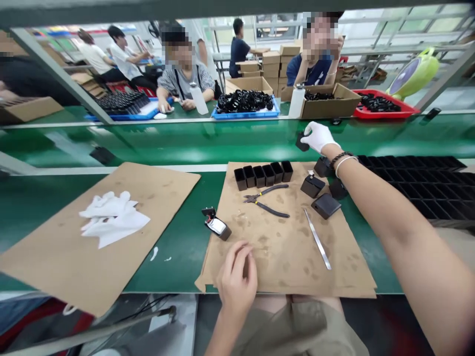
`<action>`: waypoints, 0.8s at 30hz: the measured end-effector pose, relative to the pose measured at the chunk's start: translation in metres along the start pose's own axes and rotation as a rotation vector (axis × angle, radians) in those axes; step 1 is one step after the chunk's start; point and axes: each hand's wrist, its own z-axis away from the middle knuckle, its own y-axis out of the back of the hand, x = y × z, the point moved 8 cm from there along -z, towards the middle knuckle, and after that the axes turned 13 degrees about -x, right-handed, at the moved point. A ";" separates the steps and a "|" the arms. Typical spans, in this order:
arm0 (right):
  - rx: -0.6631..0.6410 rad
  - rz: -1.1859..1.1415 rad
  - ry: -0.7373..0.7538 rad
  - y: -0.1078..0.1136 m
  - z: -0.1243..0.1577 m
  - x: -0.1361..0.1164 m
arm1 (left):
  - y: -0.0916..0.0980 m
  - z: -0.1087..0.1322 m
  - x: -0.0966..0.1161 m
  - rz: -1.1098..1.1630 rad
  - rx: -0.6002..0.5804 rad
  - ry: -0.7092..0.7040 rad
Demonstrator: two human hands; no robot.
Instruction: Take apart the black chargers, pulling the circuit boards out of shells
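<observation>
While a tan cardboard sheet (48, 257) lay askew on the left part of the surface (181, 237), its near corner past the front edge, a heap of white cloth (111, 217) sat near its middle. Next along, a lidded black case (219, 227) rested at the left edge of a second cardboard sheet (282, 267); its lid stood up, exposing a white insert and red wire. The left hand (237, 274), bare, was over that sheet's front edge, left of centre. Its fingers were loosely bent with nothing seen in them; contact with the sheet could not be determined. Six open-topped cases (263, 176) stood in a row near the sheet's back edge, with pliers (265, 200) in front, handles spread rightward. Beyond the surface's back edge, the white-gloved right hand (319, 137) had its fingers closed on a black box (302, 142) over a green strip (185, 143). Closed black cases (326, 205) lay by the sheet's right edge, some partly hidden by the forearm. A slender metal tool (317, 239) slanted towards the sheet's front right corner. Rows of black cases (419, 190) covered the surface's right end.
</observation>
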 end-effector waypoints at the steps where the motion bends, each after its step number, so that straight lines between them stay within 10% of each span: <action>1: -0.034 0.004 -0.017 -0.007 -0.006 0.000 | 0.000 0.000 0.000 -0.008 0.001 0.004; 9: -0.176 0.047 0.000 -0.018 0.003 -0.020 | -0.004 0.000 -0.008 0.029 -0.035 0.021; 14: -0.131 -0.048 0.275 -0.012 0.082 -0.091 | -0.030 -0.004 -0.004 0.520 -0.205 0.221; 20: -0.203 -0.082 0.769 -0.055 0.226 -0.186 | -0.110 -0.020 0.116 1.789 -0.688 0.406; 24: -0.380 0.044 0.824 -0.092 0.249 -0.179 | -0.115 -0.035 0.141 2.007 -0.644 0.407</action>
